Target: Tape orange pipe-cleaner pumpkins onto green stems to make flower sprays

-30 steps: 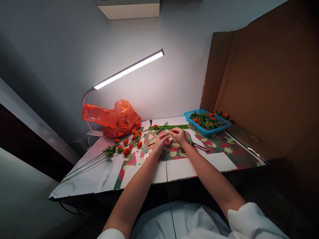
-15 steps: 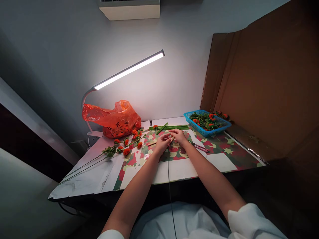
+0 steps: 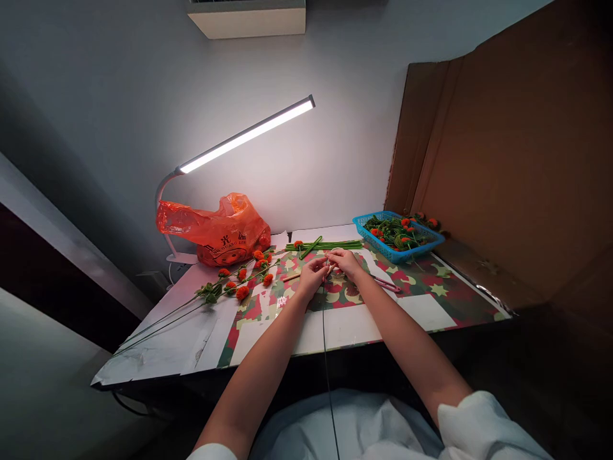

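Observation:
Both my hands meet over the middle of the table, fingertips pinched close together. My left hand (image 3: 313, 275) is closed around a thin dark cord (image 3: 324, 326), which runs down from the fingers over the table edge to my lap. My right hand (image 3: 343, 260) is closed in a pinch against the left fingertips; the small piece between them is mostly hidden. A thin wooden-looking stick (image 3: 290, 277) shows just left of my left hand; whether it is held or lies on the table I cannot tell. Beside my right wrist lie pink-handled scissors (image 3: 387, 285), partly covered.
Behind my hands lies a bundle of green stems (image 3: 340, 245). Orange flowers on long stems (image 3: 242, 292) lie at left, before an orange plastic bag (image 3: 230, 233) and a lit desk lamp (image 3: 249, 135). A blue basket (image 3: 400, 257) of flowers stands at right, near a cardboard panel (image 3: 488, 160).
Almost nothing differs. My right fingers have shifted very slightly against the left ones, and the view has moved a touch.

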### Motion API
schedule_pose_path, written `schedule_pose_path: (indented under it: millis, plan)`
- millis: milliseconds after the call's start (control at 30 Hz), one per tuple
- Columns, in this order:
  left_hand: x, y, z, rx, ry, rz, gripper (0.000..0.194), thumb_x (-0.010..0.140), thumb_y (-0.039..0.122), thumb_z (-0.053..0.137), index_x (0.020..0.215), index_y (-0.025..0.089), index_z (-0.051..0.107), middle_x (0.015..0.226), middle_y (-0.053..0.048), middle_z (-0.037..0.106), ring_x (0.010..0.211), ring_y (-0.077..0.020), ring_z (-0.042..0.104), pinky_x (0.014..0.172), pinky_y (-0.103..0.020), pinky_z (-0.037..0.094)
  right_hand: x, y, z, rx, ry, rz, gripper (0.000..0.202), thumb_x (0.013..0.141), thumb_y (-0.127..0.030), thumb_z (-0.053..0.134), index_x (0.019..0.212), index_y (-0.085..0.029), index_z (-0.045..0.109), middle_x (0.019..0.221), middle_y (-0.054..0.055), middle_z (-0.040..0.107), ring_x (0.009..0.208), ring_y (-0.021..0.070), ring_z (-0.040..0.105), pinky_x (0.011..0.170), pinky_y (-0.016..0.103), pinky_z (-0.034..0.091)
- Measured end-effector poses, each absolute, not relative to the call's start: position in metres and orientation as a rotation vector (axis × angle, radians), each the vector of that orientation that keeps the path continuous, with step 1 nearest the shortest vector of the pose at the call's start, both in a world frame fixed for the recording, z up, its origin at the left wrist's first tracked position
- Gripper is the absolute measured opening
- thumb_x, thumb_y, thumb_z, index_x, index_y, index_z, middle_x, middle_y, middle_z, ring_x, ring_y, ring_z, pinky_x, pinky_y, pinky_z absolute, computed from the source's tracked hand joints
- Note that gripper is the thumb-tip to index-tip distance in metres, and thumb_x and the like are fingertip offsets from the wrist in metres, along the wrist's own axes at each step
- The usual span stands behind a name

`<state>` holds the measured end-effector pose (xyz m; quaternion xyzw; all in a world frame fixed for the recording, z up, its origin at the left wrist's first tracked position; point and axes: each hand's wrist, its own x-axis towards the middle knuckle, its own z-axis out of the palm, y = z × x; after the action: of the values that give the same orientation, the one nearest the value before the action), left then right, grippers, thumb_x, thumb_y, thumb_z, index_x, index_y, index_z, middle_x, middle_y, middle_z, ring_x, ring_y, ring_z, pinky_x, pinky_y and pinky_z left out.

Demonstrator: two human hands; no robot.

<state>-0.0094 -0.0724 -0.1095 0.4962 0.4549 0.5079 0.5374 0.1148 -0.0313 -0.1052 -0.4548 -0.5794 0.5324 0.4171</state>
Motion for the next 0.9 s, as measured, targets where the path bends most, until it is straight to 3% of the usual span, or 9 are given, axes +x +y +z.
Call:
schedule_pose_path:
  millis: [133,333,433,533,667,900]
  plan:
    - [-0.010,-0.072,-0.110,1.130,1.052,1.213,0.024,0.083,0.025,0.055,0.105,0.013,0.056,0.098,-0.006,0.060,0.080,-0.0146,0.059,0.068,-0.032,0.051,0.119,-0.031,-0.102,-1.121,-1.478,1.384,0.031,0.087,-0.030,0.051,0.114,-0.016,0.052,0.115,0.008,0.055,0.096,0.0198,0.057,0.080,0.040,0.049]
    - [-0.006,-0.069,-0.103,1.010,1.003,1.167,0.033,0.085,0.031,0.051,0.114,0.015,0.052,0.112,-0.009,0.056,0.094,-0.0195,0.058,0.078,-0.040,0.050,0.126,-0.029,-0.092,-1.054,-1.563,1.435,0.032,0.087,-0.030,0.052,0.115,-0.015,0.051,0.115,0.008,0.055,0.096,0.0200,0.057,0.080,0.040,0.049]
    - [-0.005,-0.066,-0.094,0.977,0.980,1.168,0.028,0.084,0.030,0.053,0.106,0.013,0.055,0.099,-0.007,0.060,0.081,-0.0154,0.060,0.069,-0.033,0.051,0.129,-0.022,-0.083,-1.015,-1.639,1.456,0.032,0.087,-0.030,0.051,0.115,-0.015,0.051,0.116,0.008,0.054,0.097,0.0200,0.057,0.080,0.040,0.050]
    - [-0.004,-0.064,-0.081,0.942,0.962,1.192,0.023,0.078,0.033,0.061,0.081,0.010,0.060,0.072,-0.005,0.061,0.054,-0.0091,0.056,0.051,-0.022,0.047,0.133,-0.014,-0.068,-0.964,-1.719,1.471,0.025,0.084,-0.030,0.056,0.101,-0.012,0.059,0.095,0.006,0.062,0.081,0.0158,0.060,0.071,0.033,0.050]
    - [-0.003,-0.065,-0.066,0.886,0.954,1.246,0.027,0.070,0.037,0.067,0.069,0.011,0.060,0.061,-0.004,0.060,0.047,-0.0086,0.055,0.047,-0.020,0.045,0.140,-0.009,-0.048,-0.898,-1.767,1.477,0.018,0.068,-0.029,0.068,0.071,-0.011,0.068,0.053,-0.001,0.058,0.051,0.0097,0.051,0.051,0.022,0.040]
    - [0.010,-0.081,-0.053,0.797,0.965,1.372,0.025,0.072,0.036,0.065,0.067,0.012,0.059,0.057,-0.001,0.057,0.043,-0.0068,0.051,0.046,-0.021,0.044,0.143,-0.019,-0.034,-0.820,-1.750,1.442,0.021,0.060,-0.032,0.070,0.068,-0.012,0.069,0.051,-0.001,0.058,0.050,0.0086,0.048,0.050,0.022,0.035]
